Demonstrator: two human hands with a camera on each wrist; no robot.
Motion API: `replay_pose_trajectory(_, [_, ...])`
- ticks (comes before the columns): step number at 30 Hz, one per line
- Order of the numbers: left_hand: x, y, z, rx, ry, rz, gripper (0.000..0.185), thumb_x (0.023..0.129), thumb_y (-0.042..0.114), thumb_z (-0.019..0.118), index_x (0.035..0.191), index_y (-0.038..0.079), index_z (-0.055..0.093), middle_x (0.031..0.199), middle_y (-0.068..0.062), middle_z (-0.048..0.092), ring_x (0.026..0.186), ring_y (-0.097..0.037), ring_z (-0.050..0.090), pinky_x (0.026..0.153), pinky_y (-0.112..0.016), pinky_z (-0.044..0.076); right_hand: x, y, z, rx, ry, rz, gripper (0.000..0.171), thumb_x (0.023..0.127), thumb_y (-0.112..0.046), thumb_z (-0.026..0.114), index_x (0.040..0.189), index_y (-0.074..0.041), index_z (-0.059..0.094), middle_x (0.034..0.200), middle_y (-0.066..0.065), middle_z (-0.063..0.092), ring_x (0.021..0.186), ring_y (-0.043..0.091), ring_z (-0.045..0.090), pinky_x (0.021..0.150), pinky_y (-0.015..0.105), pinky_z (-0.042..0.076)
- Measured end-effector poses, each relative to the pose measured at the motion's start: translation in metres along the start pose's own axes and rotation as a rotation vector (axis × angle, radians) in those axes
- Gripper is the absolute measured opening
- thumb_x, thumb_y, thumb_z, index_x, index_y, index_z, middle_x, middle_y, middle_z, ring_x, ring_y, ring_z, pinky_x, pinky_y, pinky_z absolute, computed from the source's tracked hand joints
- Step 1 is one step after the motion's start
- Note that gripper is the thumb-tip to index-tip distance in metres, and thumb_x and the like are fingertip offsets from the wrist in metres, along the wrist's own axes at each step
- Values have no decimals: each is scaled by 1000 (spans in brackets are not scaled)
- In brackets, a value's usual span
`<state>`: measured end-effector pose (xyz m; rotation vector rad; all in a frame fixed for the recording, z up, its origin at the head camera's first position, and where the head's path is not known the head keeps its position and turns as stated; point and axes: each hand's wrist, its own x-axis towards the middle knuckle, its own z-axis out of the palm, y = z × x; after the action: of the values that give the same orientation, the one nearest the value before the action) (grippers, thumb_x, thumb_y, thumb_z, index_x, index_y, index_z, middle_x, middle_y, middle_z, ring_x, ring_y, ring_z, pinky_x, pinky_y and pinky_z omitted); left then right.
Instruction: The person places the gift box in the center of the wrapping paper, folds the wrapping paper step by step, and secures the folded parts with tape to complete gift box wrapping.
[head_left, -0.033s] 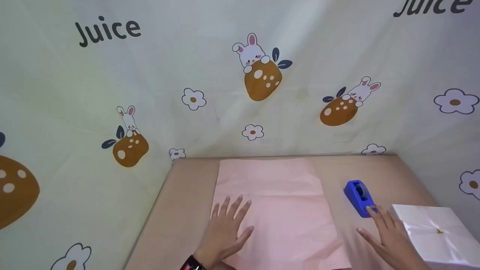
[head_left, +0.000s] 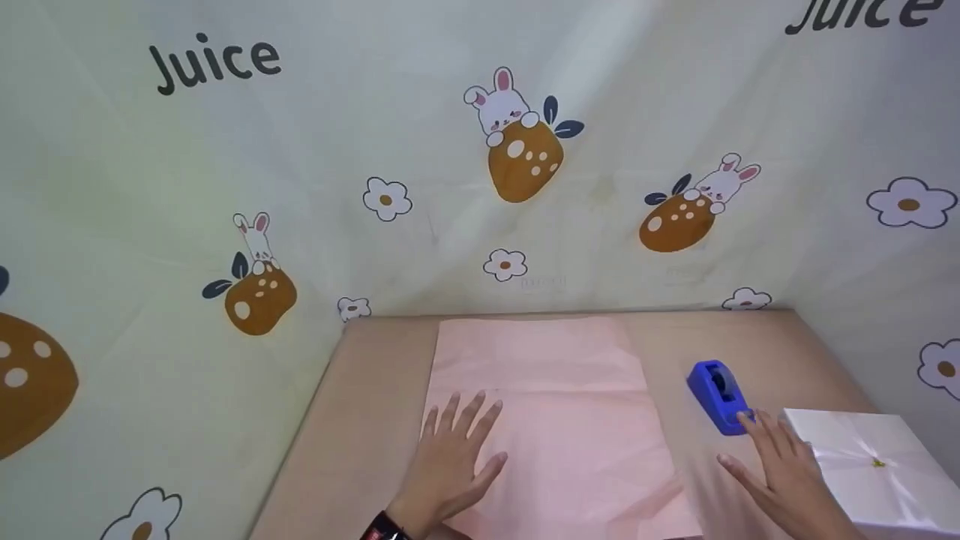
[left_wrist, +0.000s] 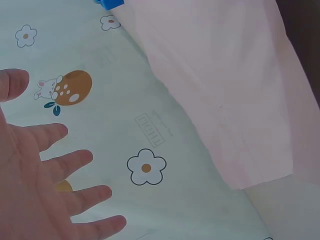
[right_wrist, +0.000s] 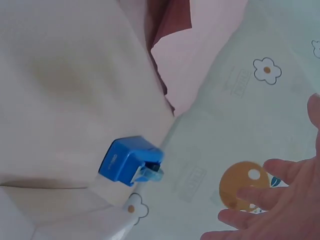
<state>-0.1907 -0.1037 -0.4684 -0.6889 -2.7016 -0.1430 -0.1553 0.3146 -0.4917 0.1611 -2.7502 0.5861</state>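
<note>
A large sheet of pink paper (head_left: 570,435) lies lengthwise on the table, with a crease across it and wrinkles near its right front corner. Over its left side my left hand (head_left: 448,469) is spread, palm down, holding nothing; in the left wrist view its fingers (left_wrist: 82,165) are apart from one another. My right hand (head_left: 787,476) is also spread and holds nothing, between the paper and a white box (head_left: 847,435). Just beyond its fingertips stands a blue tape dispenser (head_left: 705,386). In the right wrist view the dispenser (right_wrist: 117,162) is apart from the fingers.
The white box at the right has shiny bands crossing its top and a small gold piece at the middle. A tan surface covers the table (head_left: 367,390). Pale cloth walls (head_left: 420,112) with rabbit and flower prints enclose its back and sides.
My right hand has shifted very slightly to the right. The left hand, the paper, the dispenser and the box stay where they were.
</note>
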Motion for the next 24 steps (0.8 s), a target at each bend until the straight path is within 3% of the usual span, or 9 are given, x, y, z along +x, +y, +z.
replay_pose_trajectory(7, [-4, -1, 2, -5, -28, -6, 57, 90, 53, 37, 140, 26, 32, 144, -1, 35, 132, -34, 31, 101, -57, 29, -5, 33, -10, -58, -39, 167, 76, 87, -48, 50, 133, 9, 29, 134, 39, 22, 121, 58, 16, 95, 69, 9])
replay_pose_trajectory(13, [-5, -1, 4, -12, -17, -2, 57, 90, 53, 37, 140, 25, 33, 143, -2, 37, 131, -33, 33, 100, -56, 31, -8, 63, -16, -79, 46, 260, 77, 84, -47, 55, 129, 10, 29, 132, 42, 21, 115, 62, 20, 92, 71, 12])
replay_pose_trajectory(15, [-6, -1, 4, -11, -14, 2, 57, 90, 52, 37, 140, 25, 33, 143, -2, 37, 130, -33, 34, 100, -55, 31, -9, 75, -18, -92, 25, 332, 80, 85, -51, 51, 131, 10, 26, 133, 42, 17, 116, 62, 18, 94, 71, 10])
replay_pose_trajectory(21, [-5, 0, 6, -6, 16, 10, 55, 90, 52, 38, 138, 24, 36, 141, -3, 40, 129, -33, 36, 99, -55, 32, -11, 111, -28, -127, -138, 660, 97, 82, -65, 41, 138, 8, 11, 138, 40, 4, 122, 58, 12, 101, 68, 10])
replay_pose_trajectory(24, [-5, 1, 8, -19, 14, 13, 55, 90, 52, 36, 138, 25, 36, 140, -3, 41, 128, -34, 37, 98, -56, 32, -15, 129, -31, -72, -177, 807, 102, 81, -67, 40, 140, 6, 0, 140, 37, -4, 127, 55, 8, 104, 65, 11])
